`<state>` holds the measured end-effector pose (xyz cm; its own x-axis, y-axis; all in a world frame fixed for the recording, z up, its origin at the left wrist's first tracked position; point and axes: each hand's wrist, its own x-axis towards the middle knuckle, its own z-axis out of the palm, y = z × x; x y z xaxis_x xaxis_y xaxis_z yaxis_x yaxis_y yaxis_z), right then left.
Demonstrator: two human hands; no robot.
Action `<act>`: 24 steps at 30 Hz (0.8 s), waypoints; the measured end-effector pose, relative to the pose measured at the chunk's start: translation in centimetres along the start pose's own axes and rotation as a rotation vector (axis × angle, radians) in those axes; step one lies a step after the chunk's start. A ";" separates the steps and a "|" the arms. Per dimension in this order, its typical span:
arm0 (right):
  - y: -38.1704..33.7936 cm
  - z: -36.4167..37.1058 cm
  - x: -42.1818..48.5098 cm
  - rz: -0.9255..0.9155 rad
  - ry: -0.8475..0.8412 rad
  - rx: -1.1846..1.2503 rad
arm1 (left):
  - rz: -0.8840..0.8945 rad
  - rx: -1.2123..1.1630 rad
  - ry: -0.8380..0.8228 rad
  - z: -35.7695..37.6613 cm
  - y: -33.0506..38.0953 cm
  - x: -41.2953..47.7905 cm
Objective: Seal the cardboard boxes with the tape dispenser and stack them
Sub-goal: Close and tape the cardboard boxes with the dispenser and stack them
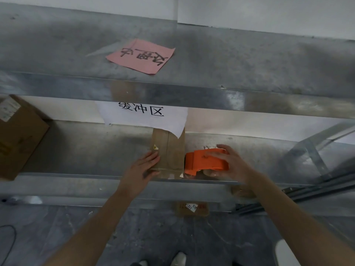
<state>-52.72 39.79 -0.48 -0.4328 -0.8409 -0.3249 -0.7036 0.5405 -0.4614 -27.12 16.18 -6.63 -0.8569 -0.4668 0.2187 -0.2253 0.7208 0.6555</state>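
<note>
Fingers (153, 156) of left hand (143, 167) flat on box (169, 150); right hand (228, 164) grips dispenser (205, 160) at box edge | sealing seems under way; stacking not yet done

Galvanised metal shelving (249, 60) stands against a white wall (259, 12) above a mottled grey floor (57, 231), bearing a pink note (142, 56).

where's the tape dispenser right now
Head view, right of centre on the middle metal shelf: the orange tape dispenser is gripped by the right hand, its nose at the right side of the small cardboard box.
</note>
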 end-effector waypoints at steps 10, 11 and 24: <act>-4.9 2.8 -4.0 -0.122 0.796 -0.012 | 0.061 0.079 -0.041 -0.3 -0.2 -0.4; -6.4 4.3 -4.8 -0.133 0.857 0.043 | 0.059 0.064 -0.055 -0.6 0.0 -0.6; -15.5 10.5 -2.8 0.356 0.402 0.801 | -0.433 -0.588 -0.104 0.5 2.7 -4.2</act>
<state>-34.68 34.07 -1.03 -0.8121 -0.4904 -0.3164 0.0351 0.5000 -0.8653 -24.38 20.32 -6.13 -0.7935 -0.5755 -0.1978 -0.2926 0.0759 0.9532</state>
